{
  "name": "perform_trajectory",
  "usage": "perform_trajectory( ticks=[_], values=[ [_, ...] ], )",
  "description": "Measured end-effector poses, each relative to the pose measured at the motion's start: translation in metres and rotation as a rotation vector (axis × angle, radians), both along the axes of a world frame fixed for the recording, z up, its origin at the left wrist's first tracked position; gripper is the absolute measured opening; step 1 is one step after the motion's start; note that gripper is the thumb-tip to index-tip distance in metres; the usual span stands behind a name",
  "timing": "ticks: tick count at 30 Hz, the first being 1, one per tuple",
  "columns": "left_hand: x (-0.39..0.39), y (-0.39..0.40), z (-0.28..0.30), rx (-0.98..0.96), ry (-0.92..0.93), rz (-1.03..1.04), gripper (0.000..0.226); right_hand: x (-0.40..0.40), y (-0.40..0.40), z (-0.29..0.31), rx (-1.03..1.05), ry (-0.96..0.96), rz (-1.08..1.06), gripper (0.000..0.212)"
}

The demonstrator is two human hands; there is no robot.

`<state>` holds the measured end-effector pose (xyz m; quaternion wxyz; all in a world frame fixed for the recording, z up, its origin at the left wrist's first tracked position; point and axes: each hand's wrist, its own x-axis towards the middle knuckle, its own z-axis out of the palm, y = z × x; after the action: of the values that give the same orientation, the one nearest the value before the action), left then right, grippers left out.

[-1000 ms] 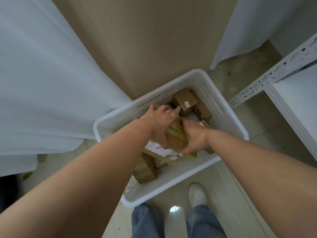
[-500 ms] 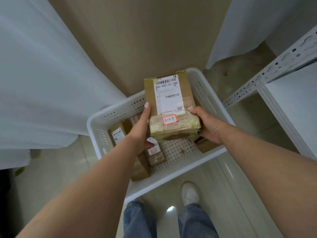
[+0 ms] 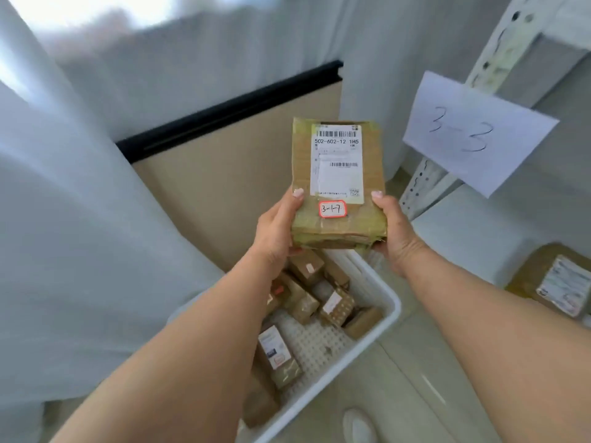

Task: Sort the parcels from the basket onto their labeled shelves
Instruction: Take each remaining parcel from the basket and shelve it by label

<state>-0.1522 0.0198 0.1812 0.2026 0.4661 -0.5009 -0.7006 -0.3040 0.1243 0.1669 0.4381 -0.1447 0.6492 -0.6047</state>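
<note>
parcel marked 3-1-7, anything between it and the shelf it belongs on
Cannot tell: the parcel, held up by the left hand and right hand, reads 3-1-7, but the only shelf sign visible reads 3-3. No matching shelf shows.

Brown parcel [image 3: 335, 183], red-edged white sticker [image 3: 332, 209]; white perforated basket [image 3: 377, 340].

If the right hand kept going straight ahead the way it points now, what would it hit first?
Probably the grey curtain behind the brown taped parcel that the right hand holds; the white perforated shelf post stands just to its right. Depth is unclear.
</note>
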Motion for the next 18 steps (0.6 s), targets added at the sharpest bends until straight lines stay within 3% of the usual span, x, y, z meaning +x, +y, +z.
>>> perform_trajectory(
  ticks=[2, 7, 13, 18],
  values=[
    [-0.009, 0.001, 0.053, -0.060, 0.033, -0.050, 0.024, -0.002, 0.009, 0.047, -0.077, 0.044, -0.053, 0.034],
    [-0.018, 0.010, 0.202, -0.270, 0.133, -0.174, 0.023, -0.008, 0.024, 0.186, -0.225, 0.134, -0.205, 0.032],
    [-0.006, 0.038, 0.357, -0.434, 0.289, -0.269, 0.032, 0.011, 0.062, 0.349, -0.387, 0.321, -0.223, 0.047],
    [0.009, 0.071, 0.455, -0.553, 0.359, -0.310, 0.039, 0.028, 0.102, 0.451, -0.454, 0.430, -0.249, 0.056]
  ],
)
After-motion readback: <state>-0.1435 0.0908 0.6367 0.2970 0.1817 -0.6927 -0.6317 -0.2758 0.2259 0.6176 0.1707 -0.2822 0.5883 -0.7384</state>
